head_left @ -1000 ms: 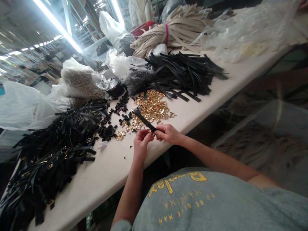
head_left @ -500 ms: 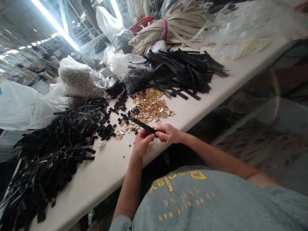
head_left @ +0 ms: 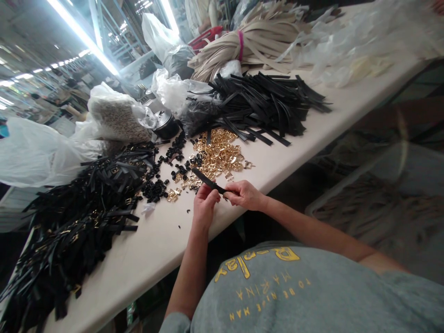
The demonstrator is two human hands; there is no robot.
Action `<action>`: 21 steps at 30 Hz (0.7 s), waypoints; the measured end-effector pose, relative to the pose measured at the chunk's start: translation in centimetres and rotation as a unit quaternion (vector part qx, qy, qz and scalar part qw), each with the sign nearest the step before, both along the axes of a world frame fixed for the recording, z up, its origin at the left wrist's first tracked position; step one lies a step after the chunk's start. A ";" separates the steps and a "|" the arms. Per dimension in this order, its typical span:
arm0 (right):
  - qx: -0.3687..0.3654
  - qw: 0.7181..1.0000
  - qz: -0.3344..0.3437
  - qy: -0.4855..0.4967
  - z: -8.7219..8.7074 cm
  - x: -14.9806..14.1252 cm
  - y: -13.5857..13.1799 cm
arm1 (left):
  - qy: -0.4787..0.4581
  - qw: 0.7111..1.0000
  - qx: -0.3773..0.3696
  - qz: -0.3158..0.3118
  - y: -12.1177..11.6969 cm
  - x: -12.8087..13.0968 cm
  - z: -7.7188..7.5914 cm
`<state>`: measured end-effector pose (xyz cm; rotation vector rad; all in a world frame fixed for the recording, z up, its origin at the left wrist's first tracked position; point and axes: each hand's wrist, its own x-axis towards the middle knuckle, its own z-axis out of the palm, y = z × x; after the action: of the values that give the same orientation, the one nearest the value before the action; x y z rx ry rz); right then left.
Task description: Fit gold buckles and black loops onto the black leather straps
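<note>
My left hand [head_left: 204, 206] and my right hand [head_left: 244, 194] meet over the near edge of the table [head_left: 156, 240], both pinched on the near end of one black strap [head_left: 208, 180]. The strap slants up and left from my fingers, out over a heap of gold buckles [head_left: 218, 157]. Small black loops [head_left: 156, 188] lie scattered just left of the buckles. What else my fingertips may hold is too small to make out.
A big pile of black straps with gold fittings [head_left: 76, 217] covers the table's left side. Plain black straps [head_left: 267, 101] are heaped behind the buckles. Beige straps tied with a pink band [head_left: 243, 44] and plastic bags [head_left: 118, 115] crowd the back.
The strap's far end has dropped lower and swung a little between my fingers. My hands have stayed at the table edge.
</note>
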<state>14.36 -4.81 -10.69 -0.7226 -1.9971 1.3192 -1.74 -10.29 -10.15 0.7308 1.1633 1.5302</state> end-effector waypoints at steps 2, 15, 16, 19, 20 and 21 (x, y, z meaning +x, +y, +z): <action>0.030 0.999 -0.021 -0.018 0.1 -0.2 -0.2 | -0.034 0.998 -0.007 0.051 0.0 0.0 0.2; 0.077 0.996 -0.011 -0.048 -0.1 -0.3 -0.2 | 0.045 0.996 -0.004 0.072 -0.4 -0.2 -0.1; 0.081 0.995 -0.007 -0.051 -0.1 -0.3 -0.2 | 0.054 0.996 -0.006 0.064 -0.4 -0.4 -0.1; 0.087 0.994 -0.003 -0.060 0.0 -0.4 -0.1 | 0.076 0.996 -0.021 0.032 -0.3 -0.9 -0.1; 0.087 0.994 -0.005 -0.063 0.1 -0.4 -0.1 | 0.079 0.996 -0.025 0.025 -0.3 -1.0 -0.1; 0.085 0.994 -0.009 -0.064 0.1 -0.4 -0.1 | 0.078 0.996 -0.029 0.020 -0.3 -0.9 -0.2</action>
<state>13.94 -4.93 -10.56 -0.7571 -2.1685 1.0999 -2.67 -10.60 -10.32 0.8043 1.3401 1.4871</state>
